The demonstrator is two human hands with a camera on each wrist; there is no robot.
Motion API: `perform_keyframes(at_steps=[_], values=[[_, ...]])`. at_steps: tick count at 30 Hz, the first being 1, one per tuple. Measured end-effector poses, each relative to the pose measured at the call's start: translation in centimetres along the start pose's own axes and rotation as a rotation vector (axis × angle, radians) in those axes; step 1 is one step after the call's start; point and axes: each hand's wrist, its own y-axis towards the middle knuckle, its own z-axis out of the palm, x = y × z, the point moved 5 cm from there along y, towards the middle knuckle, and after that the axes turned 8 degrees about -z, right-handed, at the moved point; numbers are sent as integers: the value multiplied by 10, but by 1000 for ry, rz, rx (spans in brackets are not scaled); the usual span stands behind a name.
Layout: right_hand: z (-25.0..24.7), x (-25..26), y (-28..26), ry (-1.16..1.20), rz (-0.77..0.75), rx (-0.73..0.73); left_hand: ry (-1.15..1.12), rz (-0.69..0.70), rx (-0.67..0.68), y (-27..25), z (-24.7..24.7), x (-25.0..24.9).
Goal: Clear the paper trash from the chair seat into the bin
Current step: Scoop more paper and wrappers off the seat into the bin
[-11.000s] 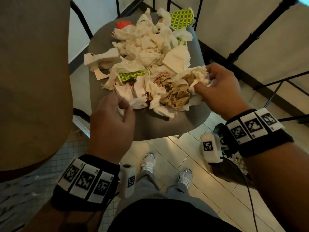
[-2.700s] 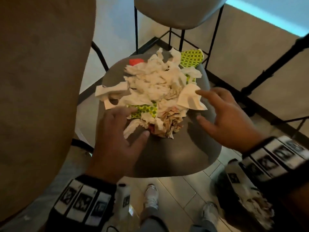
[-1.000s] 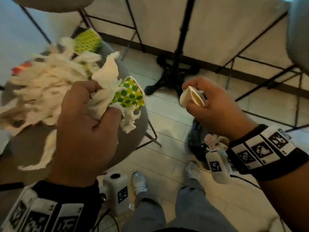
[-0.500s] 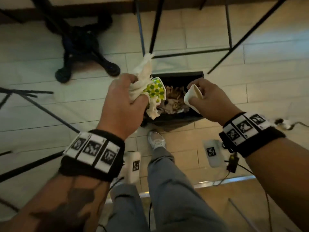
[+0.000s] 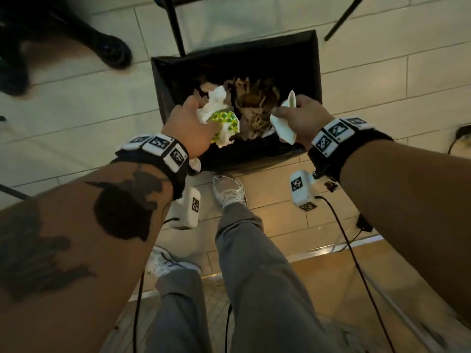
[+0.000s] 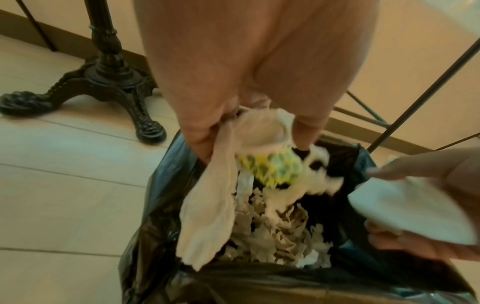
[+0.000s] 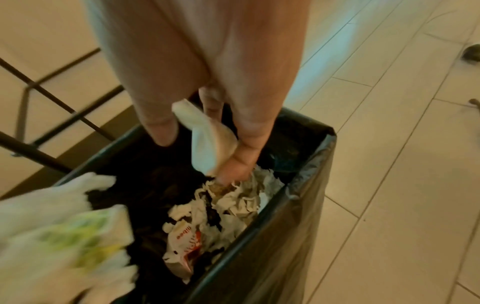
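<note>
A black bag-lined bin (image 5: pixel 313 62) (image 6: pixel 161 205) (image 7: pixel 309 181) stands on the floor, partly filled with crumpled brown and white paper (image 5: pixel 254 103). My left hand (image 5: pixel 193 128) (image 6: pixel 249 131) grips a wad of white tissue and green-dotted paper (image 5: pixel 221 118) (image 6: pixel 270 166) over the bin's left side. Over the right side, my right hand (image 5: pixel 300 118) (image 7: pixel 215 131) pinches a folded white napkin (image 5: pixel 283 126) (image 7: pixel 207 148) (image 6: pixel 405 207). The chair seat is out of view.
A black cast-iron table base (image 6: pixel 103 82) (image 5: pixel 107 47) stands left of the bin. Thin black chair legs (image 5: pixel 175 29) (image 7: pixel 52 96) cross behind it. My feet (image 5: pixel 229 192) are just in front of the bin, with cables (image 5: pixel 356 263) trailing on the tiled floor.
Both hands have come down closer over the bin's opening, each holding the same paper as before. The view has tilted further down onto the bin.
</note>
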Motion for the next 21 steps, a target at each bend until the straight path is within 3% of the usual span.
perform_keyframes(at_steps=[5,12,16,21], values=[[13,-19,3,111,151,84,49,-17,149,-2,15,13],[10,12,-31,9,109,69,-94,-9,127,-52,-24,24],[22,42,-77,-437,-50,153,-267,-20,81,-114,-63,44],[66,79,-155,-653,-203,280,-429,-88,30,-210,-110,122]])
